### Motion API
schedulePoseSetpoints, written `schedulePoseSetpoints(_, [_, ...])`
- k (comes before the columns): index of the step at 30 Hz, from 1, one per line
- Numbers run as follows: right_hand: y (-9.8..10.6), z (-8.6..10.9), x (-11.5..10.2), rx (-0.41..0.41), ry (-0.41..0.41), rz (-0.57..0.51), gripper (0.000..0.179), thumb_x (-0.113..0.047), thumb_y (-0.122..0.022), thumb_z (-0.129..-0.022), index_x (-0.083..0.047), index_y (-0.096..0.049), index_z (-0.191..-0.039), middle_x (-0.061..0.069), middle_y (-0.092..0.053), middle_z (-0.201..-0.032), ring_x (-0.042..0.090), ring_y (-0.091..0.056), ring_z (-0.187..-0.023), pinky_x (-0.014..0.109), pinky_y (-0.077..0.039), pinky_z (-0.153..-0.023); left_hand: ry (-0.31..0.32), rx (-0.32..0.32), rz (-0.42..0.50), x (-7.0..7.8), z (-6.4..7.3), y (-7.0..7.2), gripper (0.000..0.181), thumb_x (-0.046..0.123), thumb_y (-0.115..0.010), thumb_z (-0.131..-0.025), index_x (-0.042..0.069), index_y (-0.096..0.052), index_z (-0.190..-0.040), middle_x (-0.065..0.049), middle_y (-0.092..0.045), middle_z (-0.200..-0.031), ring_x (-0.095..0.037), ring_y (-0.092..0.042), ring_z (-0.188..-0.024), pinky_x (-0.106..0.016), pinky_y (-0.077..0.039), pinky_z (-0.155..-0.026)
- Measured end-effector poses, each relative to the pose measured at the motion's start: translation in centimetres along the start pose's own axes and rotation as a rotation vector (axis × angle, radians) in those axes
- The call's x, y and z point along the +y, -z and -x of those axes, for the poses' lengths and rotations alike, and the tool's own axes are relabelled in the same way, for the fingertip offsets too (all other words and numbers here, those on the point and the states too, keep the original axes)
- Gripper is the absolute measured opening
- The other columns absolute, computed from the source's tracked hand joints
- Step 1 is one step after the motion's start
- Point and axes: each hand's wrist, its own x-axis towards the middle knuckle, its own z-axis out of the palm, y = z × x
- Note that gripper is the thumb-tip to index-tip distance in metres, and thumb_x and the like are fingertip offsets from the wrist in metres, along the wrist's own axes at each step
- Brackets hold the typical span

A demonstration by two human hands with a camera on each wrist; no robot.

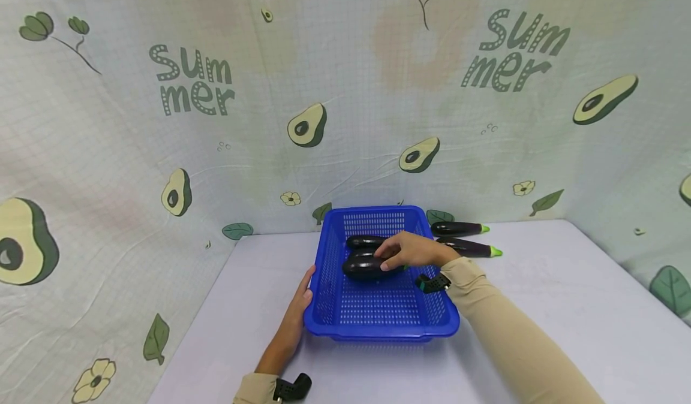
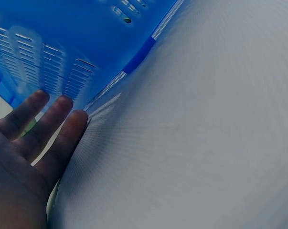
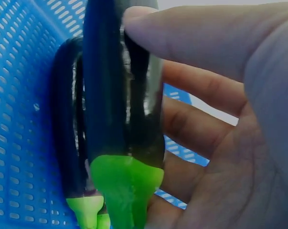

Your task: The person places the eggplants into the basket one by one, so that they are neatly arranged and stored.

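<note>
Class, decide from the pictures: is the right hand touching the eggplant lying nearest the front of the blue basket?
Touching. The right wrist view shows it: the thumb of the right hand lies against the front eggplant's dark skin.

Free room we see in the near part of the blue basket (image 1: 383,331), its middle taken by eggplants (image 1: 363,268) and the right hand (image 1: 414,249), its left wall partly blocked by the left hand (image 1: 294,313), other eggplants (image 1: 468,247) obstructing its right side.

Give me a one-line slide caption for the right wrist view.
The right hand grips a glossy dark green-capped eggplant, with other eggplants beside it, in a blue perforated basket.
</note>
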Motion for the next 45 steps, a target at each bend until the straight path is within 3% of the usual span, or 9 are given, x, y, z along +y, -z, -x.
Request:
schedulePoseSetpoints(16, [-1.1,-0.6,-0.1,-0.058,-0.063,0.044,0.031,-0.016,-0.077,-0.089,-0.005,-0.072,-0.117,-0.001,-0.072,-0.104,0.013,-0.066,-0.096,0.035,-0.054,-0.087,0.010,0.003,0.005,0.0,-0.1,0.0,0.055,0.041,-0.026,-0.107,0.033,-0.017,-0.161,-0.002,-0.010,-0.167,-0.031,-0.006,-0.152,-0.064,-0.003,-0.116])
schedulePoseSetpoints(25, [-1.2,-0.6,0.1,-0.075,-0.055,0.092,0.031,-0.015,-0.077,-0.088,-0.001,-0.071,-0.116,0.005,-0.073,-0.106,0.014,-0.066,-0.096,0.037,-0.054,-0.088,-0.007,0.004,0.006,0.0,0.0,0.0,0.054,0.039,-0.026,-0.108,0.032,-0.018,-0.161,-0.002,-0.012,-0.167,-0.029,-0.008,-0.152,-0.062,-0.004,-0.117])
schedulePoseSetpoints(30, [-1.3,-0.5,0.2,-0.096,-0.007,0.165,0.031,-0.012,-0.076,-0.088,0.003,-0.070,-0.114,0.009,-0.073,-0.106,0.011,-0.066,-0.095,0.033,-0.055,-0.086,-0.010,0.003,0.006,-0.1,0.0,0.0,0.054,0.039,-0.026,-0.108,0.032,-0.018,-0.161,-0.002,-0.012,-0.167,-0.030,-0.007,-0.152,-0.063,-0.004,-0.116])
schedulePoseSetpoints(37, [-1.4,-0.6,0.2,-0.085,-0.060,0.189,0.029,-0.012,-0.077,-0.087,-0.001,-0.072,-0.113,0.007,-0.073,-0.107,0.014,-0.066,-0.097,0.037,-0.054,-0.089,-0.011,0.002,0.011,-0.2,0.0,0.0,0.054,0.038,-0.026,-0.108,0.032,-0.018,-0.161,-0.002,-0.012,-0.166,-0.030,-0.008,-0.152,-0.062,-0.004,-0.116])
schedulePoseSetpoints(45, [-1.6,-0.9,0.5,-0.080,-0.074,0.204,0.026,-0.011,-0.078,-0.086,-0.003,-0.073,-0.110,0.004,-0.073,-0.100,0.011,-0.065,-0.089,0.033,-0.055,-0.084,-0.015,0.003,0.013,0.0,0.1,0.0,0.055,0.037,-0.028,-0.107,0.031,-0.018,-0.161,-0.003,-0.012,-0.167,-0.030,-0.007,-0.152,-0.063,-0.004,-0.116])
